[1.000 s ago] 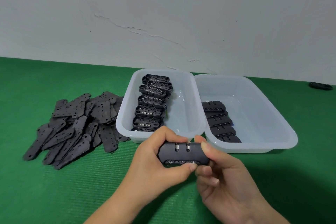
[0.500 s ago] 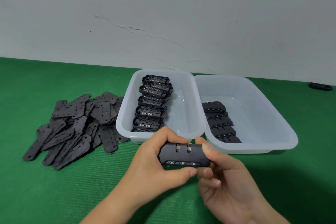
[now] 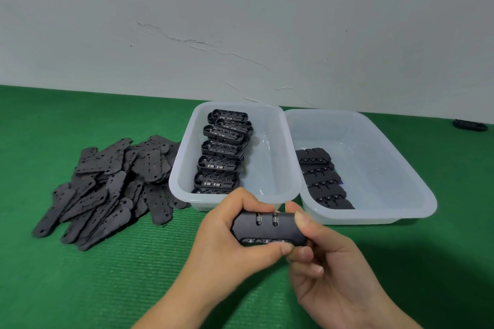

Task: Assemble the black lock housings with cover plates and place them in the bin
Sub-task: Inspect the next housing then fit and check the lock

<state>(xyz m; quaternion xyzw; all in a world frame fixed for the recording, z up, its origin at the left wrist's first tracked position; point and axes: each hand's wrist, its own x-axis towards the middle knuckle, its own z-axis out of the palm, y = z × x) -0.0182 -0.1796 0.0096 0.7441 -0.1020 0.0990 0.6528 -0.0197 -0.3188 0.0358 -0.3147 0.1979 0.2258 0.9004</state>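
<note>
Black plastic lock housing [image 3: 268, 228], held just above the green mat [image 3: 107, 275] at the near centre, lies lengthwise between both hands with two small metal dials on its upper face and three number wheels along its near edge. Left hand [image 3: 227, 246] grips the housing's left end, fingers curled over the top and thumb pressed along the near edge. Right hand [image 3: 328, 270] pinches the right end, thumb on top and curled fingers underneath. Just beyond the hands stand two translucent white bins side by side, their long rims touching. Left bin [image 3: 280, 157] holds a row of open housings [image 3: 222, 152] stacked along its left wall, their inner parts facing up. Right bin [image 3: 387, 168] holds a row of closed, assembled locks [image 3: 322, 179] along its left wall. To the left of the bins, a loose pile of flat dark cover plates [image 3: 107, 184] lies on the mat, its right edge against the left bin. Farther back on the right, well apart from the bins, a single small black part [image 3: 470, 124] lies near the foot of a pale, cracked wall [image 3: 240, 21].
</note>
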